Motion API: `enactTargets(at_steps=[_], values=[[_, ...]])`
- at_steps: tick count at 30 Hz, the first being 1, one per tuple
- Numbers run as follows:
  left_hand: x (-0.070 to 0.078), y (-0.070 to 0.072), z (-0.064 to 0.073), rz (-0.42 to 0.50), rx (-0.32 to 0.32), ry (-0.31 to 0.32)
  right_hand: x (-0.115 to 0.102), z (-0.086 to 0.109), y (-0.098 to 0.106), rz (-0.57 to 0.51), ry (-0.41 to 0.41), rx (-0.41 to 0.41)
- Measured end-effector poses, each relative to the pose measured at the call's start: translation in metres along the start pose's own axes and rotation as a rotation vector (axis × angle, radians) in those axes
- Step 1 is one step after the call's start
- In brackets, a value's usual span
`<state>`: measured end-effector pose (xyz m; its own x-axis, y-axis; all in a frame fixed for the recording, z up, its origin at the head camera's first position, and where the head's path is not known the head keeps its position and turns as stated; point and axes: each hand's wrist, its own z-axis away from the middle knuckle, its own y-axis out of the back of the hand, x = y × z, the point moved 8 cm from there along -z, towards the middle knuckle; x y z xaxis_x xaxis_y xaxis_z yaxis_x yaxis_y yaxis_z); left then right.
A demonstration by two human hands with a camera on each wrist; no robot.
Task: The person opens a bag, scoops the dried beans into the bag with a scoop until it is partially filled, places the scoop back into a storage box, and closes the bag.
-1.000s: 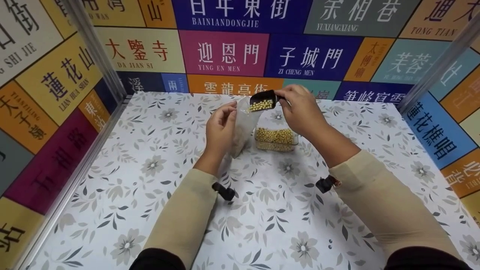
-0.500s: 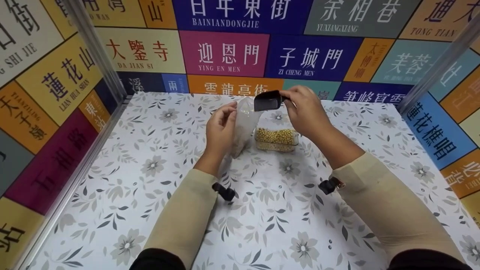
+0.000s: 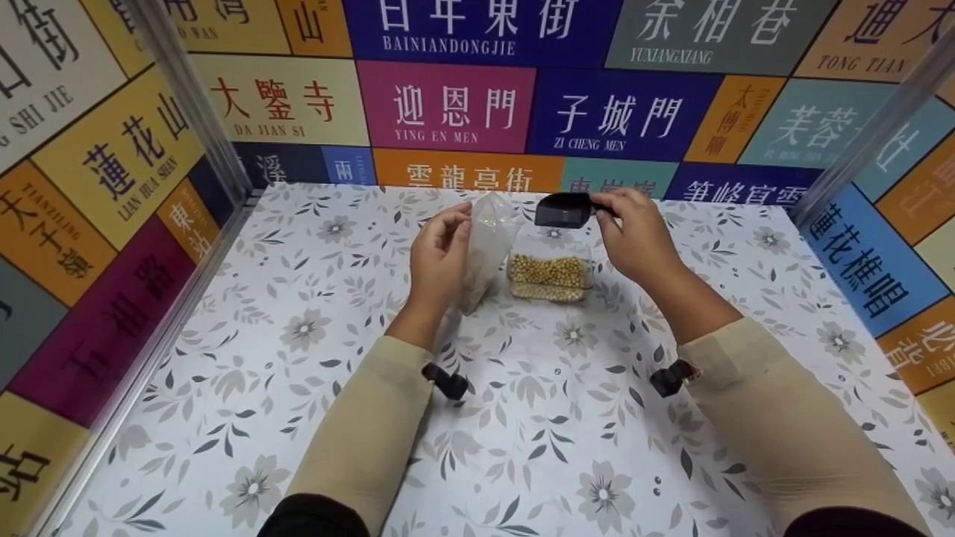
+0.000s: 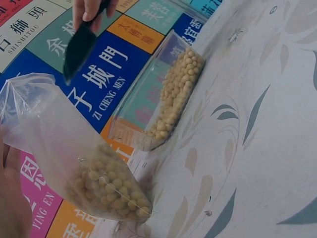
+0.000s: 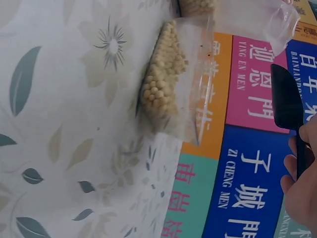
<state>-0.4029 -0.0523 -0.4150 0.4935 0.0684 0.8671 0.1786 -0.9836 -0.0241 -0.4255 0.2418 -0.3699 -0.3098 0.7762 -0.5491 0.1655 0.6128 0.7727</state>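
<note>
My left hand [image 3: 440,250] grips the upper side of a clear plastic bag [image 3: 489,242], which stands with its mouth upward. Soybeans [image 4: 111,191] fill the bottom of that bag in the left wrist view. A black scoop [image 3: 563,210] is held by its handle in my right hand [image 3: 634,231], above and behind the clear box, right of the bag. No beans show in the scoop's dark bowl. The clear plastic box [image 3: 550,294] sits on the table right of the bag, partly filled with more soybeans [image 5: 163,74].
A white cloth with grey flowers and leaves covers the table [image 3: 522,432]. Behind it rises a wall panel [image 3: 448,104] of coloured blocks with writing. Metal posts [image 3: 198,97] stand at the corners.
Beans lay in the scoop at the bag's mouth a second ago; now its bowl shows none. My right hand has moved it rightward and slightly down, away from the bag. My left hand stayed still.
</note>
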Motion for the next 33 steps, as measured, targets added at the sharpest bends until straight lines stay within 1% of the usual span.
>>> enactTargets(at_steps=[4,7,9,13,17,20,27,33], values=[[-0.012,0.000,-0.003,-0.008,-0.004,-0.008,0.014,0.002,-0.009,0.060,-0.039,-0.076],[-0.016,0.002,-0.004,-0.014,-0.014,-0.018,0.021,0.003,-0.018,0.135,-0.049,-0.142],[-0.017,0.002,-0.004,-0.010,-0.023,-0.023,0.023,0.004,-0.023,0.175,-0.045,-0.166],[-0.017,0.003,-0.004,-0.003,-0.031,-0.029,0.024,0.006,-0.030,0.227,-0.022,-0.167],[-0.017,0.003,-0.004,-0.013,-0.026,-0.017,0.023,0.007,-0.032,0.268,0.014,-0.138],[-0.018,0.003,-0.004,-0.020,-0.027,-0.008,0.023,0.006,-0.035,0.300,0.025,-0.136],[-0.018,0.002,-0.005,-0.011,-0.022,-0.001,0.021,0.007,-0.046,0.386,0.031,-0.209],[-0.017,0.001,-0.005,-0.019,-0.024,-0.007,0.017,0.005,-0.052,0.415,0.020,-0.257]])
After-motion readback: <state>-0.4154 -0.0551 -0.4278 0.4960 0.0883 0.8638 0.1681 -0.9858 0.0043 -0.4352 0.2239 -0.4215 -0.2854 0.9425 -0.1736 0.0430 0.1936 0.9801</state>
